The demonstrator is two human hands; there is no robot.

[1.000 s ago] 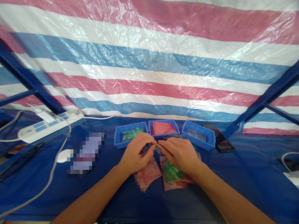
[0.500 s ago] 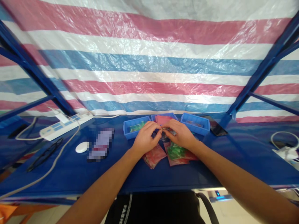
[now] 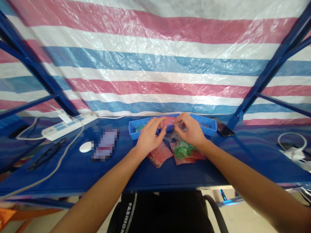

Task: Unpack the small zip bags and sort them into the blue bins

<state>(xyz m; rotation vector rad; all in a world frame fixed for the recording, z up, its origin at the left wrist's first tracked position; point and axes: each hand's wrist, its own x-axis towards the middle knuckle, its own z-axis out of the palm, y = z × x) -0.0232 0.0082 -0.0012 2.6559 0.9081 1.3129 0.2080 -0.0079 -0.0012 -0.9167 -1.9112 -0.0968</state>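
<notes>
My left hand (image 3: 149,137) hovers over the blue table with its fingers curled but apart, holding nothing that I can see. My right hand (image 3: 191,129) is just to its right, its thumb and fingers pinched on a small thing I cannot make out. Below and between the hands lie small clear bags (image 3: 171,136). A red plastic bag (image 3: 159,155) and a bag with green pieces (image 3: 184,150) rest nearer to me. Behind the hands stand three blue trays: the left tray (image 3: 134,129), the middle tray (image 3: 168,119) with red content, and the right tray (image 3: 207,125).
A white power strip (image 3: 68,126), a white mouse (image 3: 85,146), a blurred-out object (image 3: 105,145) and black glasses (image 3: 46,154) lie to the left. A dark phone (image 3: 224,129) sits right of the trays, a white cable (image 3: 291,142) at far right. Behind hangs a striped tarp (image 3: 155,61).
The hands, which pinched a small bag together, have come apart and moved toward the trays; the left hand's fingers have spread. The camera has pulled back and tilted.
</notes>
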